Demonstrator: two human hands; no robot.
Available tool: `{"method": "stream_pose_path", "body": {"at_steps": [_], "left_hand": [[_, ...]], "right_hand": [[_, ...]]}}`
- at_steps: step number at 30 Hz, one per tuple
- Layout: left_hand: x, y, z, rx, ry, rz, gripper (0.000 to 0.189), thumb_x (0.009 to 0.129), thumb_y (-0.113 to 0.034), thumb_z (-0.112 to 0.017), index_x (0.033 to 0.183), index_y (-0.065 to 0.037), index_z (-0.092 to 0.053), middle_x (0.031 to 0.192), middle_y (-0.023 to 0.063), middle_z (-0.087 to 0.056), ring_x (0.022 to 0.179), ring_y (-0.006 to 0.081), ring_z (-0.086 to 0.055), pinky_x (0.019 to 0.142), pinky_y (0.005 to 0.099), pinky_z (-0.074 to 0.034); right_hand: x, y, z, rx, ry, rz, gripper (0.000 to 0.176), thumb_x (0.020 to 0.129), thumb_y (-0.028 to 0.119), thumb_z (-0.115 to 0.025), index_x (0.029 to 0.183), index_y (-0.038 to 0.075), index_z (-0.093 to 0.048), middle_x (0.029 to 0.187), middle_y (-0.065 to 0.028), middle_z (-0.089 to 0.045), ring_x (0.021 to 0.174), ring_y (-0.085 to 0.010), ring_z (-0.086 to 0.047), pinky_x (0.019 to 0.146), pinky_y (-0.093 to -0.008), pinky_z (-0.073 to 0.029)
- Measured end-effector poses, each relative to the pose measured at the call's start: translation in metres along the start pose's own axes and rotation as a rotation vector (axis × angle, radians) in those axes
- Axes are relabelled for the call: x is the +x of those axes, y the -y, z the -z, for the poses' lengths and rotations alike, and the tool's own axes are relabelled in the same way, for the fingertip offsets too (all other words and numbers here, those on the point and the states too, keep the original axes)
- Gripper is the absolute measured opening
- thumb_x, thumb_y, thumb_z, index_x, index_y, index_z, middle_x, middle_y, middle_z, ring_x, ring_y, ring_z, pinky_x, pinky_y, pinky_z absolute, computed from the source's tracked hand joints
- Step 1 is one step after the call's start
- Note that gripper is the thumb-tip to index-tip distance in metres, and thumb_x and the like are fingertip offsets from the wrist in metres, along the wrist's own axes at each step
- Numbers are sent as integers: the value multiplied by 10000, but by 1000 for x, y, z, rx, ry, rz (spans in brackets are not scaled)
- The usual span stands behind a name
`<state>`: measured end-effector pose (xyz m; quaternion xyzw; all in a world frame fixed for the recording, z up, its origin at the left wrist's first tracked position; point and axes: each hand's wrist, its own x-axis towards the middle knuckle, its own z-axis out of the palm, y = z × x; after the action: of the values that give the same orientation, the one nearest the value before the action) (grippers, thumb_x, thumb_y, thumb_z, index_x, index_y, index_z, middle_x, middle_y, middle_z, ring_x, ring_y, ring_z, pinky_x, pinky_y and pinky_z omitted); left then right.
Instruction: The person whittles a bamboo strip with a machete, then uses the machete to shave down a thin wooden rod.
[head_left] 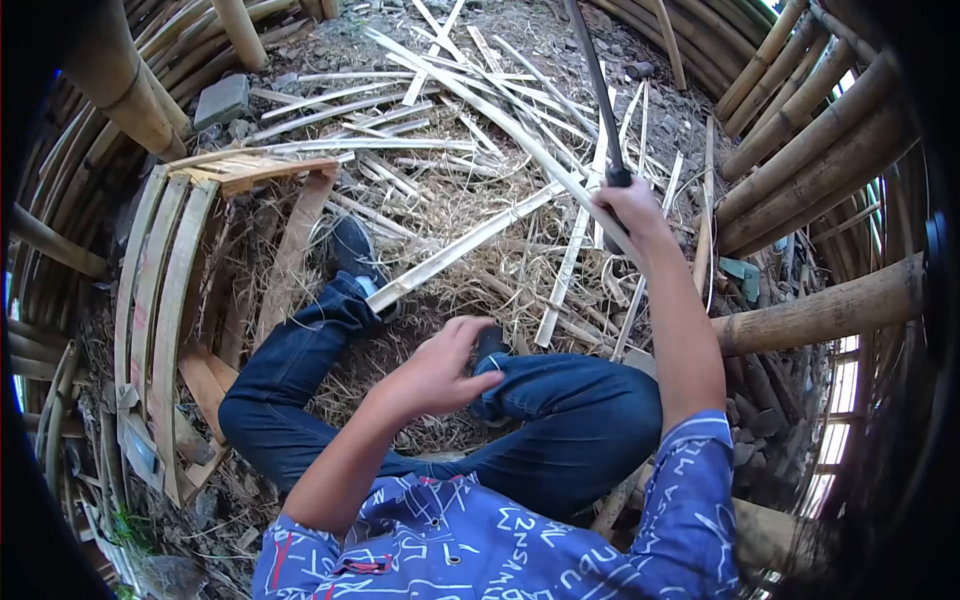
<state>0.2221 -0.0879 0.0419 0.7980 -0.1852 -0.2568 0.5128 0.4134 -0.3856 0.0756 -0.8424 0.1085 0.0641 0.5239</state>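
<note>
My right hand (632, 212) is closed round the black handle of a machete, whose long dark blade (598, 90) points up and away to the top edge of the view. A long pale bamboo strip (500, 118) runs from the far ground toward me and overlaps the right hand and wrist. Over my bent legs, my left hand (442, 368) is open and holds nothing, its thumb apart from the fingers. Another split bamboo strip (465, 247) lies slanting beyond it, its near end close to my left shoe (355, 255).
Several split strips (350, 105) and shavings (400, 205) litter the ground ahead. A slatted wooden crate (160, 330) stands at left, with a grey block (222, 101) behind it. Stacked bamboo poles (800, 180) line the right side, and a thick pole (820, 305) juts in there.
</note>
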Motion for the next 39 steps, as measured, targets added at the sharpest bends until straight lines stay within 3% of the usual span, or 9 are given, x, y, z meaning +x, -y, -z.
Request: {"method": "stream_pose_path", "body": {"at_steps": [3, 6, 9, 12, 15, 22, 26, 32, 39], "left_hand": [[54, 7, -17, -550, 88, 61, 809, 877, -463, -651, 1438, 5, -303, 1374, 249, -437, 1247, 315, -485, 1033, 404, -397], [106, -5, -44, -684, -45, -61, 696, 934, -424, -600, 1418, -11, -318, 1289, 201, -503, 1156, 233, -535, 931, 366, -459], [134, -20, -69, -971, -146, -36, 397, 985, -368, -528, 1239, -64, -492, 1081, 62, -591, 985, 136, -577, 845, 303, -458], [146, -13, -82, -1126, -413, 53, 249, 965, -344, -582, 973, -96, -595, 737, -47, -547, 609, 34, -453, 547, 207, -360], [146, -8, -80, -1051, -539, 66, 315, 929, -283, -646, 1019, 18, -638, 783, 36, -641, 663, 62, -515, 600, 234, -404], [151, 0, -82, -979, -693, 61, 292, 905, -276, -681, 922, 14, -648, 770, 45, -641, 671, 75, -553, 595, 242, -433], [155, 3, -71, -985, -700, 86, 201, 940, -211, -628, 963, -32, -540, 837, 34, -607, 770, 89, -598, 603, 250, -564], [161, 14, -47, -1134, -650, 106, 143, 975, -69, -505, 1067, 9, -428, 931, 184, -638, 799, 269, -696, 689, 361, -621], [126, 45, 15, -887, -581, 166, 144, 980, -123, -510, 1039, -14, -437, 843, 130, -659, 719, 218, -695, 632, 336, -619]], "right_hand": [[-3, 14, -25, 134, 125, -18, 150, 684, 48, -729, 740, 60, -590, 665, -27, -584, 551, -127, -545, 538, -282, -439], [-19, 25, -44, 137, 197, -95, 140, 687, 43, -724, 745, 56, -597, 669, -32, -597, 550, -132, -558, 541, -282, -450], [-25, 22, -57, 190, 290, -118, 101, 717, 18, -688, 717, 36, -589, 688, -85, -643, 583, -147, -609, 540, -276, -475], [-34, 17, -63, 116, 338, -150, 126, 713, 41, -709, 765, 39, -594, 700, -81, -638, 591, -151, -605, 544, -250, -465], [-28, 8, -66, 39, 322, -139, 75, 721, 67, -682, 728, 29, -617, 690, -82, -652, 594, -144, -614, 550, -264, -474], [-47, 46, -39, -40, 231, -24, 75, 756, 92, -666, 757, 26, -632, 721, -71, -672, 635, -129, -643, 565, -258, -477], [-63, 67, -9, 24, 130, 113, 123, 753, 106, -693, 795, 14, -622, 724, -79, -681, 632, -123, -654, 542, -251, -473], [-109, 93, 20, 135, 87, 211, 188, 784, 143, -704, 885, 31, -591, 769, -88, -674, 644, -127, -642, 549, -232, -460], [-112, 76, 16, 136, 126, 236, 126, 798, 99, -699, 838, 19, -611, 733, -78, -668, 661, -118, -647, 533, -234, -465]]}}
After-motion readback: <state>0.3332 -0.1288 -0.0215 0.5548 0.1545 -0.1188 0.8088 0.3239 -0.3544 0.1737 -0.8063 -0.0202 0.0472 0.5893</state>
